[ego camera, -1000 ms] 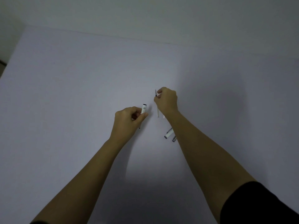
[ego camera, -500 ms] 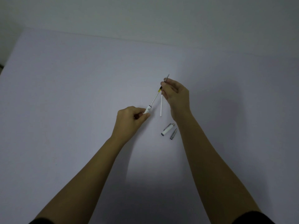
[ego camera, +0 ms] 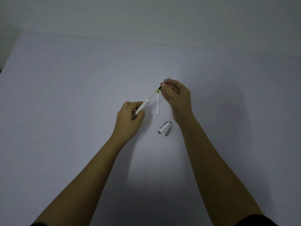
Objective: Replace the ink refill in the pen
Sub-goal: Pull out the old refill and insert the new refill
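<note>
Hands (ego camera: 130,116) (ego camera: 176,95) — two refills (ego camera: 157,103), one barrel (ego camera: 142,107)

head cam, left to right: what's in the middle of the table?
left hand → pen barrel → white refill → cap → metal tip → right hand
</note>
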Tool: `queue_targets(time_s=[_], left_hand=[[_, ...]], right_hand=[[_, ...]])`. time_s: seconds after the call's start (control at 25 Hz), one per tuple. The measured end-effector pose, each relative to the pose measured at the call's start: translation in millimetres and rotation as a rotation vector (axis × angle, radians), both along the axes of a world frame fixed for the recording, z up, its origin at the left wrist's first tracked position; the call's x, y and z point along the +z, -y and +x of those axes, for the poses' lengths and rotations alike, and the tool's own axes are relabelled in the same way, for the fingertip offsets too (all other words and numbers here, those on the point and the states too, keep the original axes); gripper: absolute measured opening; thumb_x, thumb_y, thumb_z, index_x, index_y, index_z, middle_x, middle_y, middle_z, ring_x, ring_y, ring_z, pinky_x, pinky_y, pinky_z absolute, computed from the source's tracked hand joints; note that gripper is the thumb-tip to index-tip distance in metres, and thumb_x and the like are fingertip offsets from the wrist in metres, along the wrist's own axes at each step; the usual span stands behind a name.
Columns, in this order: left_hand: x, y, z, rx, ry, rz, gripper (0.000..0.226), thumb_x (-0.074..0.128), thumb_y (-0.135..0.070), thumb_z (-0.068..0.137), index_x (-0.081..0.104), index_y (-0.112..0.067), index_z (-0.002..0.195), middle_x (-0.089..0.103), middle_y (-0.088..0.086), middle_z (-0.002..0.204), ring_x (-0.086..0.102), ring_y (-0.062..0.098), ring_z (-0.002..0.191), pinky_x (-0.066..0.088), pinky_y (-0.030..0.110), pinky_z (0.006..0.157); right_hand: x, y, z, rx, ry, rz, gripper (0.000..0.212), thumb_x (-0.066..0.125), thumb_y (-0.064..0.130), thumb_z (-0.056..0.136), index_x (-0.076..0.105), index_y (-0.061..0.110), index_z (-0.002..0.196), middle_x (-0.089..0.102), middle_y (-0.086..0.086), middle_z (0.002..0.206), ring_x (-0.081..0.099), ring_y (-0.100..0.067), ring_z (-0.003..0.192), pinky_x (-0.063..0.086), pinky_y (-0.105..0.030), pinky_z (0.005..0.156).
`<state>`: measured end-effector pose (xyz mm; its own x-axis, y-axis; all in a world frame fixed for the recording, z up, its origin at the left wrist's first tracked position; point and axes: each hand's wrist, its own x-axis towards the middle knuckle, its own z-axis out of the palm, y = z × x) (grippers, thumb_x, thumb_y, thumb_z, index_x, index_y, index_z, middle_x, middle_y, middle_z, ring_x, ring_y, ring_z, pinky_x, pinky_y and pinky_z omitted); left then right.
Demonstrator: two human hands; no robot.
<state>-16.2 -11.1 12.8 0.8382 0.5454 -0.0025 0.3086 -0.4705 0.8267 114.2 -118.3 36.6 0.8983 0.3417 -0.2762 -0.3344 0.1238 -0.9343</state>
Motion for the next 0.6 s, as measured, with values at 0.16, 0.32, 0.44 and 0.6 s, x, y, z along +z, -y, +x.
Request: queue_targets(time_s=[0.16, 0.32, 0.44, 0.6], left_hand=[[1, 2, -4, 0.090, 0.042, -0.119, 0.011, 0.062, -0.024, 0.087, 0.063, -0.023, 0.097, 0.063, -0.007, 0.077, 0.060, 0.005, 0.065, 0.044, 0.010, 0.059], [4, 5, -5, 0.032, 0.076, 0.038, 0.016, 0.059, -0.024, 0.089, 0.066, -0.021, 0.103, 0.058, -0.011, 0.073, 0.054, 0.005, 0.061, 0.042, 0.017, 0.059], [4, 6, -5, 0.014, 0.068, 0.108, 0.022, 0.052, -0.019, 0.092, 0.063, -0.018, 0.111, 0.058, -0.009, 0.079, 0.051, 0.002, 0.068, 0.037, 0.014, 0.062], [3, 5, -5, -0.044, 0.064, 0.124, 0.023, 0.053, -0.020, 0.093, 0.063, -0.016, 0.113, 0.065, 0.000, 0.079, 0.057, 0.018, 0.070, 0.045, 0.026, 0.063]], right_hand=[[2, 8, -3, -0.021, -0.029, 0.054, 0.011, 0.068, 0.010, 0.081, 0.069, 0.020, 0.078, 0.073, 0.007, 0.069, 0.069, -0.005, 0.072, 0.053, -0.015, 0.068], [2, 13, -6, 0.026, -0.006, 0.020, 0.009, 0.067, 0.009, 0.082, 0.069, 0.018, 0.081, 0.074, 0.004, 0.071, 0.070, -0.007, 0.074, 0.053, -0.015, 0.068], [2, 14, -9, 0.020, -0.019, 0.025, 0.008, 0.067, 0.009, 0.082, 0.069, 0.016, 0.082, 0.074, 0.003, 0.073, 0.070, -0.007, 0.074, 0.053, -0.015, 0.067], [-1, 15, -17, 0.061, 0.015, -0.071, 0.005, 0.067, 0.019, 0.084, 0.070, 0.020, 0.081, 0.074, 0.008, 0.073, 0.071, -0.006, 0.076, 0.053, -0.015, 0.067]])
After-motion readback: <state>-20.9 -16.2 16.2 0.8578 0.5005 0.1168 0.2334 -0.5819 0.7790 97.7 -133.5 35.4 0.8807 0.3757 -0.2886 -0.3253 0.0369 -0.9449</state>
